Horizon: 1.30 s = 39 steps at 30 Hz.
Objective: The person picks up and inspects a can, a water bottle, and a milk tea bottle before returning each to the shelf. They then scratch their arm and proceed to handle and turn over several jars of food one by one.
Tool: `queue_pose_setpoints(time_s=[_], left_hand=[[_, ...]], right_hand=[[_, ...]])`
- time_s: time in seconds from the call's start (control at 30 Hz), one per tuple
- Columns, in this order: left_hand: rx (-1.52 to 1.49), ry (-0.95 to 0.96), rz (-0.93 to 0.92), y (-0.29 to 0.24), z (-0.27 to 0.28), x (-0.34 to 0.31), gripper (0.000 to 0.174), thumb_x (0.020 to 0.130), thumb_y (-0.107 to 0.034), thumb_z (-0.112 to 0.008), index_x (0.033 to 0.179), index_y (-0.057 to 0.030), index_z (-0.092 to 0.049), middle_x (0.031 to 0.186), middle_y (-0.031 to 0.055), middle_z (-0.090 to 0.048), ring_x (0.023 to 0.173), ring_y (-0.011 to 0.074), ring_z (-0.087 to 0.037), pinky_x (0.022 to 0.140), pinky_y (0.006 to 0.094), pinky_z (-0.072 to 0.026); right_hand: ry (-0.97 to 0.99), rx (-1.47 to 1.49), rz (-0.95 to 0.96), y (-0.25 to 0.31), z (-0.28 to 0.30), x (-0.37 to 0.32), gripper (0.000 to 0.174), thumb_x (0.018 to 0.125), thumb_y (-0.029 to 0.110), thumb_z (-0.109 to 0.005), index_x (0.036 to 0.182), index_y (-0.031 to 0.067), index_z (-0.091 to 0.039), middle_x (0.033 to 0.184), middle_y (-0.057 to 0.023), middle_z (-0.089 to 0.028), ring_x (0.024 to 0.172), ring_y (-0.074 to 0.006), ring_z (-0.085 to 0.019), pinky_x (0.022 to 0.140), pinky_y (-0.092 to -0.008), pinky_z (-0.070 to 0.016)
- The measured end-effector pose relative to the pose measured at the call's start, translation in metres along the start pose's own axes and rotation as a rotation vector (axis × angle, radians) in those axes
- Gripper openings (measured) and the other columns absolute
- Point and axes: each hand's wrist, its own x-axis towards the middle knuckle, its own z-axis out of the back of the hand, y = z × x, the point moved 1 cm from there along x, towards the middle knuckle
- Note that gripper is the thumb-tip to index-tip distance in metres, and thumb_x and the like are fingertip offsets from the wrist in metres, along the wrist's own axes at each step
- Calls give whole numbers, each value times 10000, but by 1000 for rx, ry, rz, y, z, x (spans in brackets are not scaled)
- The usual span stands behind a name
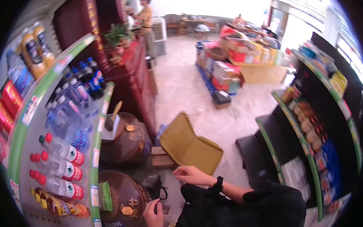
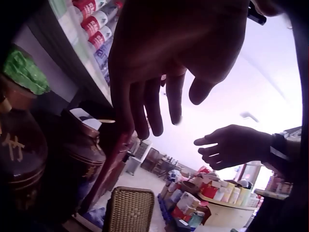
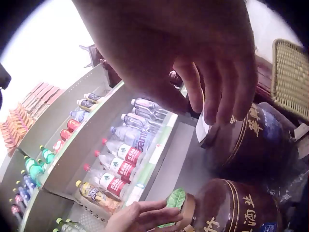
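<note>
My left hand (image 1: 154,216) hangs in front of the brown wine jars, its fingers loose and nothing held in them. In the left wrist view its fingers (image 2: 153,108) point down, slightly spread. My right hand (image 1: 192,175), with a black band at the wrist, reaches across in front of the woven folding seat (image 1: 192,148), also holding nothing. Close to the left hand stands the nearer jar (image 1: 122,191), with a green cover (image 1: 107,196) on its top. Behind it sits a second jar (image 1: 126,141). A black plastic bag (image 1: 153,182) lies between the hands.
A shelf of drink bottles (image 1: 64,161) rises on the left. On the right are shelves of jars and packets (image 1: 311,128). Stacked boxes (image 1: 227,75) stand farther off on the floor, and a person (image 1: 145,18) is by the red cabinet (image 1: 137,76).
</note>
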Motion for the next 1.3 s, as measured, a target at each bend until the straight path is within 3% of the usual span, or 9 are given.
queue_pose_setpoints(time_s=[0.17, 0.3, 0.4, 0.5, 0.6, 0.63, 0.87, 0.97, 1.3], left_hand=[[0, 165, -110, -18, -32, -29, 199, 941, -132, -645, 1040, 22, -722, 1005, 167, -720, 935, 304, -697, 874, 364, -519], [-28, 217, -154, -38, -47, -46, 201, 957, -134, -633, 1039, 28, -719, 991, 163, -722, 912, 272, -698, 834, 347, -524], [-2, 337, -194, -39, -59, -57, 283, 1003, -217, -597, 1128, 12, -708, 1122, 192, -708, 1040, 362, -662, 928, 408, -510], [7, 453, -140, -58, -88, -66, 284, 1004, -235, -598, 1129, -9, -716, 1131, 201, -708, 1078, 329, -660, 975, 399, -487], [-27, 507, -256, -100, -134, -77, 196, 965, -127, -628, 1034, 32, -719, 974, 165, -720, 866, 249, -693, 787, 336, -523], [-48, 546, -327, -108, -155, -82, 215, 955, -144, -625, 1044, 27, -719, 964, 191, -714, 900, 347, -690, 834, 379, -526], [-124, 828, -538, -238, -277, -177, 208, 965, -144, -632, 1076, 10, -718, 1018, 197, -716, 945, 343, -691, 843, 381, -523], [-112, 954, -654, -277, -325, -224, 214, 965, -155, -641, 1091, 1, -715, 1045, 193, -717, 984, 356, -686, 866, 378, -522], [-144, 1259, -935, -343, -410, -351, 270, 978, -207, -629, 1161, -21, -699, 1096, 185, -708, 1019, 364, -676, 899, 405, -522]], right_hand=[[-102, -115, 14, -8, 11, -74, 325, 954, 248, -668, 1162, -2, -662, 962, -137, -740, 882, -236, -709, 805, -363, -551], [-164, -104, -6, -25, 19, -112, 317, 954, 241, -662, 1160, 0, -668, 993, -145, -743, 911, -243, -714, 821, -363, -554], [-248, -70, 44, -39, 30, -148, 315, 954, 236, -658, 1160, -2, -669, 1009, -153, -743, 921, -253, -716, 832, -364, -555], [-349, -51, 31, -42, 52, -207, 320, 959, 236, -650, 1169, -4, -665, 1023, -159, -742, 934, -254, -716, 842, -363, -554], [-477, -15, -9, -56, 81, -284, 324, 965, 239, -641, 1177, -6, -661, 1036, -161, -741, 943, -248, -716, 846, -361, -554], [-524, 9, -25, -63, 91, -313, 324, 967, 239, -639, 1178, -6, -661, 1039, -160, -741, 945, -246, -715, 847, -362, -555], [-854, 83, -182, -136, 125, -508, 346, 960, 275, -654, 1200, 25, -674, 1032, -137, -737, 949, -231, -704, 865, -353, -549], [-979, 105, -222, -139, 129, -583, 328, 953, 264, -670, 1177, 25, -684, 1026, -129, -735, 944, -209, -702, 860, -338, -547], [-1302, 383, -283, -210, 84, -712, 276, 932, 191, -697, 1145, 15, -695, 1006, -100, -728, 919, -170, -688, 840, -310, -535]])
